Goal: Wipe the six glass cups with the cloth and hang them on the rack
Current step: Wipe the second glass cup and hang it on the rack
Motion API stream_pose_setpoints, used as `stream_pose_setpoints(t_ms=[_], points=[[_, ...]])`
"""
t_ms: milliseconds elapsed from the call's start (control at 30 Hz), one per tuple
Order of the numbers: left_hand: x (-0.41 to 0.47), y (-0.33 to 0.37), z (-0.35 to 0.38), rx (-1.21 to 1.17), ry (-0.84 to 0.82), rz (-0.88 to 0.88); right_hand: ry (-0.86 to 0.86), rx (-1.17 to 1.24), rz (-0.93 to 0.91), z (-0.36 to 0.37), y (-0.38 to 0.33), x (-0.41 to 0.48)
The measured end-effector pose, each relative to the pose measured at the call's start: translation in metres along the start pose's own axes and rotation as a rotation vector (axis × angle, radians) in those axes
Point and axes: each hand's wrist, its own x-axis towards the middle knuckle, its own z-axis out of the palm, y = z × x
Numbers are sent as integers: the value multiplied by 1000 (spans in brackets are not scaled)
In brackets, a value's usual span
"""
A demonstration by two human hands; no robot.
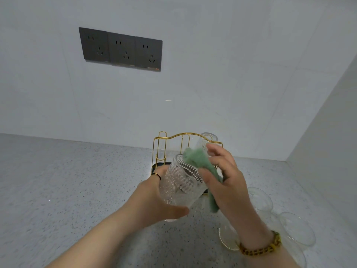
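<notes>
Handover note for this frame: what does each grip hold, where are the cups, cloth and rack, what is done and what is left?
Left grip holds a textured glass cup, tilted, above the counter.
Right grip holds the green cloth at that cup's rim.
The gold rack stands behind. One hung cup sits upside down at its right rear.
The waiting cups stand on the counter at right; their count is unclear.
Done: one cup hung.
Left: finish wiping this cup, hang it, then do the rest.
</notes>
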Motion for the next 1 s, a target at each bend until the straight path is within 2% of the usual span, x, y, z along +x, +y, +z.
stream_pose_setpoints(t_ms=[100, 200, 267, 333, 433, 600, 700, 767, 900, 1000], points=[[-1, 2, -9, 176, 4, 22, -174, -284, -123, -10, -9, 2], [-4, 12, -14, 314, -21, 80, -369, -420, -147, -11, -23, 8], [-5, 18, -15, 402, -46, 138, -497, -541, -89, -8, -30, 15], [-5, 20, -12, 488, -79, 216, -704, -639, 13, -6, -33, 22], [-6, 20, -10, 508, -137, 253, -886, -535, 161, -5, -28, 25], [-8, 18, -19, 314, -46, 183, -866, -280, 173, -23, -43, 27], [-8, 21, -22, 272, -21, 192, -1022, -525, 39, -14, -48, 22], [-8, 21, -22, 280, -25, 228, -1086, -621, 34, -11, -50, 17], [-5, 20, -19, 432, -78, 276, -1075, -593, -8, -6, -48, 15], [-3, 18, -19, 535, 38, 326, -1032, -524, 28, 1, -40, 17]])
